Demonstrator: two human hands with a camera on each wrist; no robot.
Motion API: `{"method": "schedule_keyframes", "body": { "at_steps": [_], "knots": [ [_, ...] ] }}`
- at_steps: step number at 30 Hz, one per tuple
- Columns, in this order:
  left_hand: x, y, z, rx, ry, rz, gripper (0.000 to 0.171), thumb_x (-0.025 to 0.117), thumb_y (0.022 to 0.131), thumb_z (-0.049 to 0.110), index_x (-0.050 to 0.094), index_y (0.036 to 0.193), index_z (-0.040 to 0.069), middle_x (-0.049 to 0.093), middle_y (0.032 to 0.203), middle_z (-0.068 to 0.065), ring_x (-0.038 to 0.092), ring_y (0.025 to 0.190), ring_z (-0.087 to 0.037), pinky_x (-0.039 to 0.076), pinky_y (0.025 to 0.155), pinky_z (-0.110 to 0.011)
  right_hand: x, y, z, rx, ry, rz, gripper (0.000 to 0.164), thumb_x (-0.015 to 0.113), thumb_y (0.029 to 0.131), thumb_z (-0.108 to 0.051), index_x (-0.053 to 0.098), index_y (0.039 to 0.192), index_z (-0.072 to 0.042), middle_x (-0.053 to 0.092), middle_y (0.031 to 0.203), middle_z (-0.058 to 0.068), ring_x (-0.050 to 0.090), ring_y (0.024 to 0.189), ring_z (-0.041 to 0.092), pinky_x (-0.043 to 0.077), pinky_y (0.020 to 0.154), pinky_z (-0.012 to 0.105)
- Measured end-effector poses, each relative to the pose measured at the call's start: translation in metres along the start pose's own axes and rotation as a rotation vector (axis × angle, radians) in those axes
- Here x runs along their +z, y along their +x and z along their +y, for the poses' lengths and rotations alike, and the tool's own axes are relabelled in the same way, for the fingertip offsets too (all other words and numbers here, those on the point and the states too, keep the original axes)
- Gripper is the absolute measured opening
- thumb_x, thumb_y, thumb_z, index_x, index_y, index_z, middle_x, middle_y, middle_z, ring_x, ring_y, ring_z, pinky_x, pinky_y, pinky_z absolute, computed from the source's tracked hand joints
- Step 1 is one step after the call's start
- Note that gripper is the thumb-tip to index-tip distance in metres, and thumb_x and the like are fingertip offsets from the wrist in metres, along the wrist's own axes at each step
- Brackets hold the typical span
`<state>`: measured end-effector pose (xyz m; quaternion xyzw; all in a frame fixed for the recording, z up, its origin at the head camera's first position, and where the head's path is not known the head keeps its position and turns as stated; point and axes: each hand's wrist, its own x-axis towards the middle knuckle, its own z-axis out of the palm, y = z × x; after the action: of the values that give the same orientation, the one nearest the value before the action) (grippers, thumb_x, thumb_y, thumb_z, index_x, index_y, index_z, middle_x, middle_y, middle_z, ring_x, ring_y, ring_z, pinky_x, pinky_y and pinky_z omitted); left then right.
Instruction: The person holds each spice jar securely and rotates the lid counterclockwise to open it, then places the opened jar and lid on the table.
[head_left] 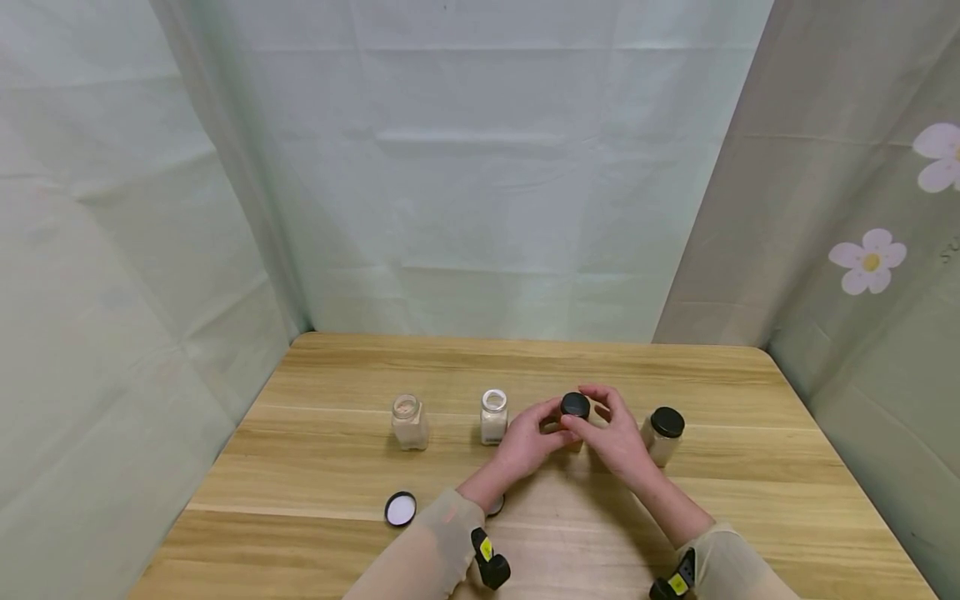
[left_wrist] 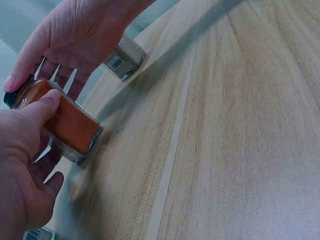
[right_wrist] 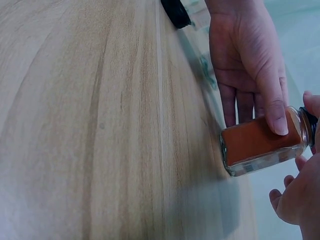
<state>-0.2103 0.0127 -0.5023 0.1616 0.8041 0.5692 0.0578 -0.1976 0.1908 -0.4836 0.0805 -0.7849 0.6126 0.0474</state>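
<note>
A square glass jar of orange-red powder [left_wrist: 72,122] is between my two hands, its black lid [head_left: 575,405] facing up. My left hand [head_left: 525,442] grips the jar's body, thumb lying along one side in both wrist views. Around the lid, my right hand [head_left: 618,437] curls its thumb and fingers. Whether the jar's base touches the table is hard to tell. Just right of my right hand stands another jar [head_left: 660,450] of pale powder, with a black lid on. Close to my left hand is a lidless jar of whitish powder [head_left: 492,429].
A second lidless jar [head_left: 410,429], with pale beige contents, stands farther left on the wooden table [head_left: 315,467]. Nearer me lies an upturned black lid [head_left: 401,509] with a white liner. Another lid [head_left: 496,505] is partly hidden by my left forearm. Cloth curtains [head_left: 487,208] enclose the table.
</note>
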Motion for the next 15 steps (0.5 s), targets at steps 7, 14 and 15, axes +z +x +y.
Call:
{"method": "schedule_keyframes", "body": {
  "at_steps": [7,14,15],
  "knots": [
    [0.0005,-0.0010,0.0000,0.013,-0.012,0.005,0.055,0.080,0.091,0.031,0.062,0.142,0.022,0.067,0.126,0.003,0.059,0.124,-0.017,0.044,0.107,-0.041,0.0014,0.0006,0.0003,-0.012,0.018,0.006,0.060,0.084,0.088,-0.017,0.053,0.135,0.003,0.053,0.142,0.020,0.045,0.134,0.030,0.026,0.116,0.056],
    [0.0003,-0.0012,0.0002,0.020,-0.015,0.010,0.055,0.081,0.091,0.031,0.062,0.142,0.022,0.068,0.124,0.004,0.060,0.123,-0.017,0.045,0.106,-0.041,0.0005,0.0005,0.0003,-0.023,0.014,0.004,0.056,0.083,0.089,-0.018,0.055,0.134,0.002,0.054,0.142,0.019,0.045,0.133,0.028,0.027,0.116,0.056],
    [0.0003,-0.0011,0.0000,0.019,-0.014,0.011,0.055,0.081,0.091,0.032,0.062,0.142,0.022,0.068,0.124,0.004,0.060,0.122,-0.017,0.045,0.106,-0.041,0.0005,0.0005,0.0002,-0.027,0.014,0.001,0.056,0.082,0.089,-0.018,0.055,0.134,0.002,0.054,0.141,0.019,0.045,0.133,0.028,0.027,0.116,0.056]
  ]
}}
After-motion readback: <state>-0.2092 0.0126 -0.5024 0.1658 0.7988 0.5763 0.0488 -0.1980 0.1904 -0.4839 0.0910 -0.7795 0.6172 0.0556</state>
